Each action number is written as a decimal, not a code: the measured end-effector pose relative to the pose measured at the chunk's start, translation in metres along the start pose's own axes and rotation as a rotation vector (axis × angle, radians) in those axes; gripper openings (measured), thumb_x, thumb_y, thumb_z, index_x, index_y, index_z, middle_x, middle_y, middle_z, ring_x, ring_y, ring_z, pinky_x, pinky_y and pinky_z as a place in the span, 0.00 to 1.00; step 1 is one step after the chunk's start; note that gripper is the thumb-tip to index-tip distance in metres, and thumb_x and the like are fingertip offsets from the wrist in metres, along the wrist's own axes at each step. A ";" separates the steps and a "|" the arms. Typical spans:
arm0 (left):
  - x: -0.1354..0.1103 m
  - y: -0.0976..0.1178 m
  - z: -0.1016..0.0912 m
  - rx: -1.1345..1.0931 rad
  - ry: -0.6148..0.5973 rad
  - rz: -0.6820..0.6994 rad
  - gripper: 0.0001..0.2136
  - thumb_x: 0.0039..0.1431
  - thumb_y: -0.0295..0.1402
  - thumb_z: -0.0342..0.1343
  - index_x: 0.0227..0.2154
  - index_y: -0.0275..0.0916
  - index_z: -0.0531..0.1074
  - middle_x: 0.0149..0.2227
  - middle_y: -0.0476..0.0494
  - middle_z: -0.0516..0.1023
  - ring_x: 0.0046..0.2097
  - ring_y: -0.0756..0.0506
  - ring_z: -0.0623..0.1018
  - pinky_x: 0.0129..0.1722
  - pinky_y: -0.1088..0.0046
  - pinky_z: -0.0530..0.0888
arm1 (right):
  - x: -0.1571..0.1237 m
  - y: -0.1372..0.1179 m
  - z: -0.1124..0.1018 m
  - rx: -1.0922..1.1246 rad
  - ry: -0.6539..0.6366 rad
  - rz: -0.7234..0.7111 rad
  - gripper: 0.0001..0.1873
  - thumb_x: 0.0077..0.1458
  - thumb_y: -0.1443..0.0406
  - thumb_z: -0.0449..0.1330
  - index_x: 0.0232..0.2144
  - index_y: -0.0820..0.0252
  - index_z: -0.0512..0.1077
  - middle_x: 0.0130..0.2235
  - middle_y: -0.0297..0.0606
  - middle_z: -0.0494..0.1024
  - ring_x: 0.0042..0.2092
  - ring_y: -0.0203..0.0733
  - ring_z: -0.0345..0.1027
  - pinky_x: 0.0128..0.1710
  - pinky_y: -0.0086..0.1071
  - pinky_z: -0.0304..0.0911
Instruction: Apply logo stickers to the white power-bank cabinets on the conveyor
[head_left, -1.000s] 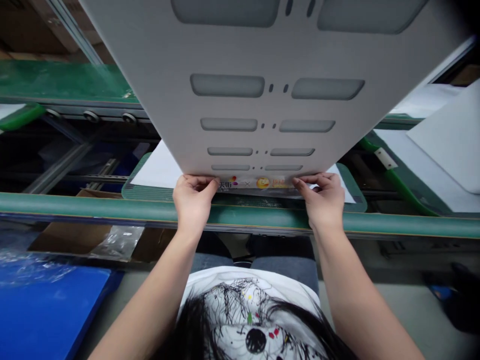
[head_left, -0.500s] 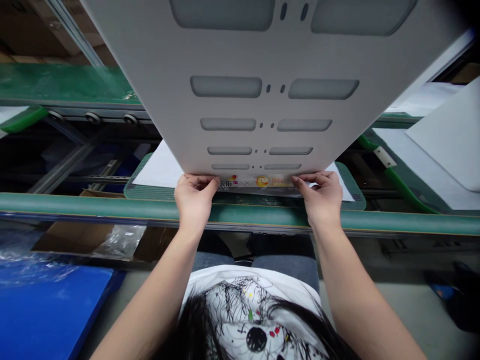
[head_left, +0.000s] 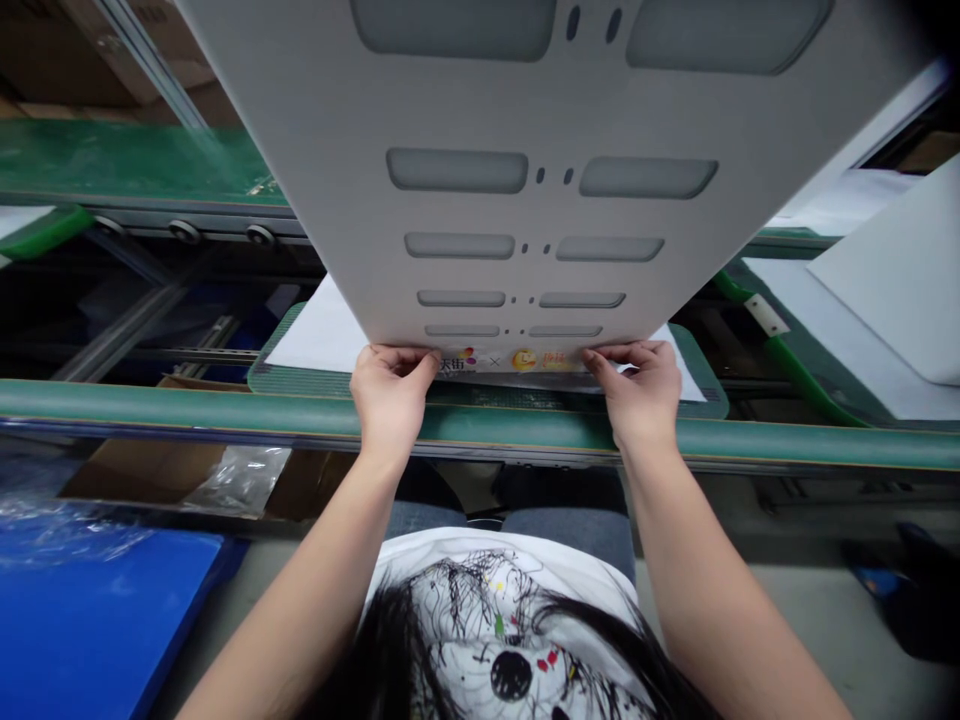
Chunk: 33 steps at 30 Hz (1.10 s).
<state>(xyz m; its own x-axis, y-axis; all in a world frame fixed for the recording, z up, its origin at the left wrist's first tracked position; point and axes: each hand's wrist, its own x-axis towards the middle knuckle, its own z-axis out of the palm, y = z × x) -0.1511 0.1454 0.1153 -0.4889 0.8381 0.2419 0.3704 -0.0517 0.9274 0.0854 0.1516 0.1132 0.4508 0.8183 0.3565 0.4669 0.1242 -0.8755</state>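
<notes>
The left hand [head_left: 391,400] and right hand [head_left: 639,395] both pinch the bottom edge of a big gray cut-out board [head_left: 495,210], fingers bent.

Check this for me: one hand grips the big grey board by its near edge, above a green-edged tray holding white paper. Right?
Not quite: the head view shows two hands on that edge, the left hand and the right hand, not one. The grey board does hang above the green-edged tray holding white paper.
</notes>
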 end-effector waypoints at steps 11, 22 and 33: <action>0.001 0.002 0.000 -0.002 0.018 0.018 0.07 0.43 0.35 0.62 0.25 0.36 0.77 0.30 0.47 0.71 0.32 0.49 0.74 0.37 0.71 0.72 | 0.000 0.003 0.000 0.007 0.004 -0.011 0.11 0.39 0.60 0.66 0.25 0.62 0.77 0.34 0.37 0.62 0.36 0.39 0.60 0.45 0.38 0.59; -0.002 0.020 -0.008 0.299 0.031 0.162 0.06 0.46 0.31 0.61 0.24 0.35 0.69 0.31 0.47 0.64 0.33 0.48 0.69 0.40 0.67 0.69 | 0.002 -0.005 -0.005 -0.280 0.033 -0.224 0.08 0.44 0.63 0.65 0.22 0.63 0.72 0.32 0.39 0.62 0.35 0.41 0.59 0.40 0.37 0.59; 0.037 -0.010 -0.046 -0.033 -0.256 0.175 0.36 0.46 0.30 0.58 0.58 0.46 0.50 0.49 0.41 0.70 0.43 0.46 0.75 0.42 0.68 0.73 | 0.001 -0.046 0.027 -0.229 -0.675 -1.404 0.25 0.63 0.58 0.47 0.15 0.60 0.59 0.20 0.34 0.56 0.24 0.36 0.48 0.23 0.32 0.41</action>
<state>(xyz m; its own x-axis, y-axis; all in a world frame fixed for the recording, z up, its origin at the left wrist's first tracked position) -0.2091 0.1523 0.1285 -0.2033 0.9242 0.3233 0.4034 -0.2218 0.8877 0.0443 0.1619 0.1450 -0.8046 0.2245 0.5497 0.3329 0.9372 0.1045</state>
